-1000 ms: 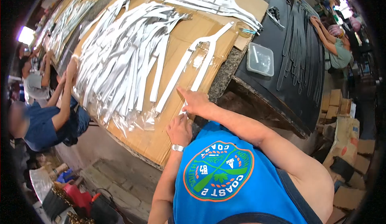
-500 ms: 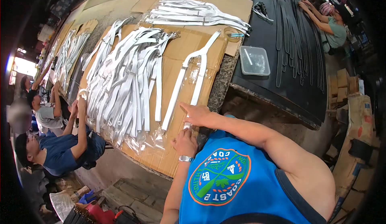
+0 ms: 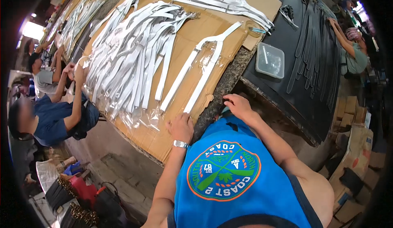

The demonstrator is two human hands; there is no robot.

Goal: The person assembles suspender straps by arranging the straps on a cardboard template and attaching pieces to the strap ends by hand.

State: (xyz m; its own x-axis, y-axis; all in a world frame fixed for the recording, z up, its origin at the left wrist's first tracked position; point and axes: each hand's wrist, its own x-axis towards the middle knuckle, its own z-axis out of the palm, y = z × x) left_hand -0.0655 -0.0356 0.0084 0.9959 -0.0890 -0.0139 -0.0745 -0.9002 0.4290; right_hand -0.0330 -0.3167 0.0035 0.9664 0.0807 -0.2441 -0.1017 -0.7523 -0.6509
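Note:
A white Y-shaped strap (image 3: 202, 77) lies on the brown cardboard (image 3: 180, 92), its two long ends toward me. My left hand (image 3: 181, 127), with a metal watch at the wrist, rests at the near end of the strap's right leg; its fingertips touch or nearly touch it, and nothing is visibly held. To the right, my right hand (image 3: 238, 106) is off the strap near the stone table edge, fingers bent and apart, with nothing seen in it. A large pile of white straps (image 3: 131, 56) lies to the left of the single strap.
More white straps (image 3: 221, 0) lie at the back. On the black table (image 3: 282, 95) are a clear plastic box (image 3: 270, 61) and long black straps (image 3: 309, 47). A person in dark blue (image 3: 57, 113) works at the left edge; another person (image 3: 355, 56) reaches in at the right.
My right hand has left the strap's near end and moved right to the table edge. My left hand remains at that end, fingers flatter. The camera view has shifted.

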